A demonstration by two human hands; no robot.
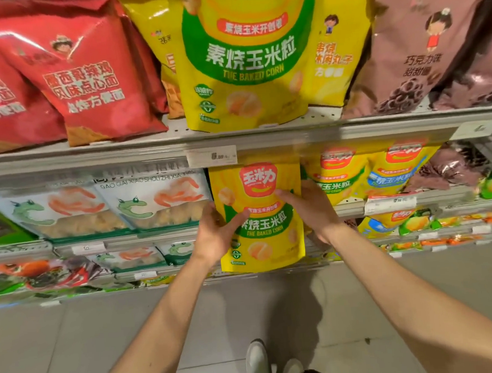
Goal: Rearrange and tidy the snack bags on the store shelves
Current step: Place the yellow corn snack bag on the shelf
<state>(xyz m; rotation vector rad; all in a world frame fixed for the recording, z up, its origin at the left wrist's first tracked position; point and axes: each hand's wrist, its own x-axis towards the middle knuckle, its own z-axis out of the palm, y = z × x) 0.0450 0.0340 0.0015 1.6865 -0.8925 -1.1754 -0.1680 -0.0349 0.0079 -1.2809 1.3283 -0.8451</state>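
A yellow and green baked corn bag (264,234) stands upright in front of the second shelf, held between both hands. My left hand (216,235) grips its left edge, thumb across the front. My right hand (310,208) holds its right edge, fingers laid on the front near the red logo. A larger bag of the same baked corn (247,58) stands on the top shelf directly above. More corn bags (337,174), some with a blue band (395,173), sit to the right on the second shelf.
Red noodle snack bags (65,82) fill the top shelf left, brown chocolate ring bags (421,51) the right. White shrimp snack bags (103,208) lie left of the held bag. A price tag (211,156) hangs on the upper shelf rail (91,156). Grey tiled floor and my shoes (268,359) are below.
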